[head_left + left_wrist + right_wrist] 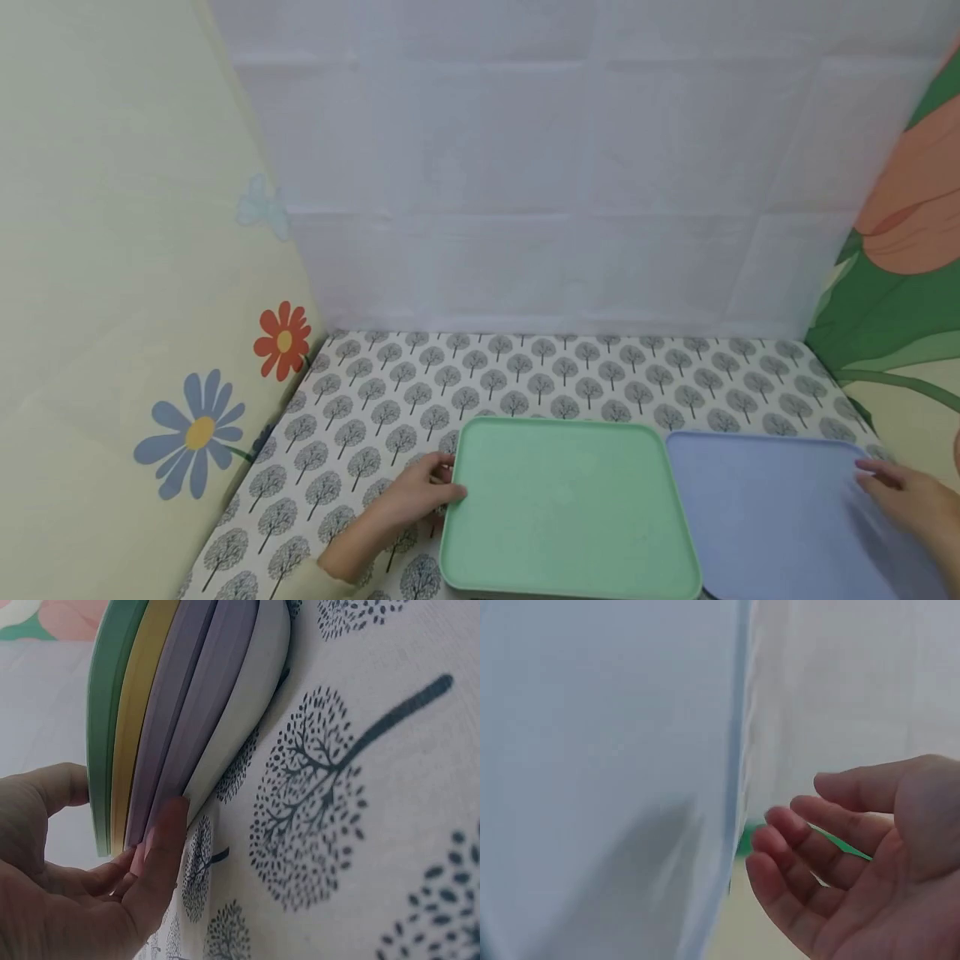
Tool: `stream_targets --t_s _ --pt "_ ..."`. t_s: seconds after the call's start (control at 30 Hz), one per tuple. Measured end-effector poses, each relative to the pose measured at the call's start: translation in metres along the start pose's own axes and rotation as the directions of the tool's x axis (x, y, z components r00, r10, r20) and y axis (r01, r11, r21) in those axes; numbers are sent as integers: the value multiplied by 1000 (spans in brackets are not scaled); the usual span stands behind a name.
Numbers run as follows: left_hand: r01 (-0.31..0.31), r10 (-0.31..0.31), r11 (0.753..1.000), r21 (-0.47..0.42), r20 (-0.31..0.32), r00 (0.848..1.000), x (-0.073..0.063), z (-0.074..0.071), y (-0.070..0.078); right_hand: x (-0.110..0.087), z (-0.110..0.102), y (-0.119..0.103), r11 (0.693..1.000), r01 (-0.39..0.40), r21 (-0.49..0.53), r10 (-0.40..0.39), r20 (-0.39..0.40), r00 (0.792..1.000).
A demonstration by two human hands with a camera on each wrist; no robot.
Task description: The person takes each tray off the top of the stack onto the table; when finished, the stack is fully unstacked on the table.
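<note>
A green tray lies on top of a stack of several trays. In the left wrist view, yellow, purple and white tray edges show beyond the green edge. My left hand grips the stack's left side, its thumb at the green rim and its fingers against the lower edges. To the right lies a blue tray. Beside its right rim is my right hand, fingers loosely bent and holding nothing; the right wrist view shows a gap between fingertips and rim.
Beneath the trays spreads a white cloth printed with dark trees. A pale hanging sheet closes off the back. Flower-printed walls stand at the left and right.
</note>
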State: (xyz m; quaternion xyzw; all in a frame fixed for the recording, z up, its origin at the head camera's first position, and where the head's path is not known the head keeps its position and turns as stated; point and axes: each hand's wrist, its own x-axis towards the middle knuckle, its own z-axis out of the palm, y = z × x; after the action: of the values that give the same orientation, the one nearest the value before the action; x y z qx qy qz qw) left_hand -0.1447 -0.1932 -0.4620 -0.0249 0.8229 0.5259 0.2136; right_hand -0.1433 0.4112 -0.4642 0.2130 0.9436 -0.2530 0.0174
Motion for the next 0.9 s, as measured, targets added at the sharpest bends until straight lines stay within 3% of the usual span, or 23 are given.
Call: stream_targets --t_s 0.1,0.17,0.23,0.33,0.53,0.9 --pt "3 -3 1000 -15 -17 1000 1 2 3 -16 6 -25 978 205 43 -208 85 974" --pt "6 -6 1000 -18 -21 1000 1 3 4 -26 13 -39 957 256 134 -275 152 949" --pt "5 -5 1000 -18 -26 1000 1 3 3 -34 22 -55 948 240 210 -283 203 937" --pt "-1 1 1000 -7 -38 999 0 2 3 -46 35 -74 920 250 301 -320 211 924" --pt "-11 11 1000 4 -62 998 0 3 2 -58 54 -100 870 192 454 -322 229 918" --pt "-16 19 999 30 -85 996 3 4 2 -77 83 -123 831 95 549 -288 276 917"
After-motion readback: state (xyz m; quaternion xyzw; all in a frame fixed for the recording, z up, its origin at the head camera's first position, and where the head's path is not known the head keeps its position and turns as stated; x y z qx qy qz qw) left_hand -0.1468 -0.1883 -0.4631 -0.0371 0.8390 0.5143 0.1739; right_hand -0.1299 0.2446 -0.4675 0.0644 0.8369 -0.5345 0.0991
